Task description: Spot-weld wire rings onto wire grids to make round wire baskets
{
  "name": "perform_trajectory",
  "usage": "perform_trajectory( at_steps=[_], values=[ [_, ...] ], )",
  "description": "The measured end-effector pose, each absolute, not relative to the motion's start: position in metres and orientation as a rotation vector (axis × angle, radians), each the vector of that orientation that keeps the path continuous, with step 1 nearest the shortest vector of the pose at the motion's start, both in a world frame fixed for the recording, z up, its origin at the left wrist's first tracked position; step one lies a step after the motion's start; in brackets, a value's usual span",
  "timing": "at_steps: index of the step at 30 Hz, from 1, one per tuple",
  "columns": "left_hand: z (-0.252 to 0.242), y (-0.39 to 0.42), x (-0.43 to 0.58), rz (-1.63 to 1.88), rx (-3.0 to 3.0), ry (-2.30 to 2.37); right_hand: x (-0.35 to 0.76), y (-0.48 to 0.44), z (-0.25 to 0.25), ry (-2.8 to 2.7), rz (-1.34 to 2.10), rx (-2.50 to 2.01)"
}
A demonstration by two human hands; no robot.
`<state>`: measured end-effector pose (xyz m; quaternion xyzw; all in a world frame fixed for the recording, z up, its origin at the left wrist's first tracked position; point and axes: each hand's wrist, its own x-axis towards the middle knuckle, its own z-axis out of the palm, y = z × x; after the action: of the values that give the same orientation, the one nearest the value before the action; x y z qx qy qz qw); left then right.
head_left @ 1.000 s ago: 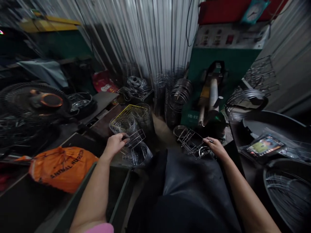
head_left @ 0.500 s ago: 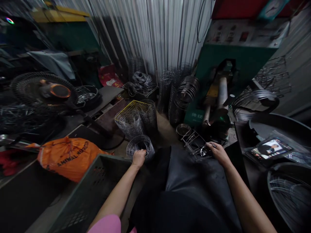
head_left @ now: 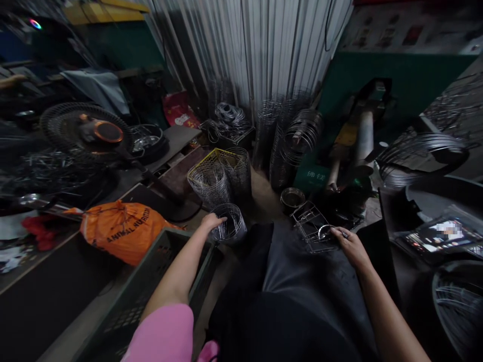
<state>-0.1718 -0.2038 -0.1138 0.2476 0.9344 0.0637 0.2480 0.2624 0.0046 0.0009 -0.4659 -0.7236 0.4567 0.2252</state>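
My left hand [head_left: 212, 221] reaches into the top of a round container of thin wire pieces [head_left: 228, 230] on the floor, its fingers pinched on something I cannot make out. My right hand [head_left: 349, 244] is closed on the edge of a small wire rack [head_left: 311, 225] resting at the front of my dark apron [head_left: 302, 291]. A small metal cup [head_left: 292, 197] stands just beyond the rack. Behind the wire container are wire baskets, one with a yellow rim [head_left: 219, 176].
A grey plastic crate [head_left: 151, 296] sits by my left arm, an orange sack [head_left: 123, 231] beside it. A fan [head_left: 88, 133] stands at left. Stacked wire rings [head_left: 292, 146] and a green machine [head_left: 362, 125] lie ahead. A phone [head_left: 437, 235] lies at right.
My left hand let go of a wire frame near the baskets and came down into the round wire container. The view tilted and shifted. My right hand stayed on the rack.
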Motion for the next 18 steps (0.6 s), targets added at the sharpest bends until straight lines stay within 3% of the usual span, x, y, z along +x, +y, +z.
perform_trajectory(
  at_steps=[10, 18],
  values=[
    [-0.173, -0.156, -0.17, 0.201, 0.321, 2.486, 0.263, 0.002, -0.008, -2.089, 1.255, -1.275],
    [-0.185, -0.155, -0.174, 0.312, 0.127, 2.552, 0.261, 0.006, -0.018, -2.188, 1.24, -1.191]
  ],
)
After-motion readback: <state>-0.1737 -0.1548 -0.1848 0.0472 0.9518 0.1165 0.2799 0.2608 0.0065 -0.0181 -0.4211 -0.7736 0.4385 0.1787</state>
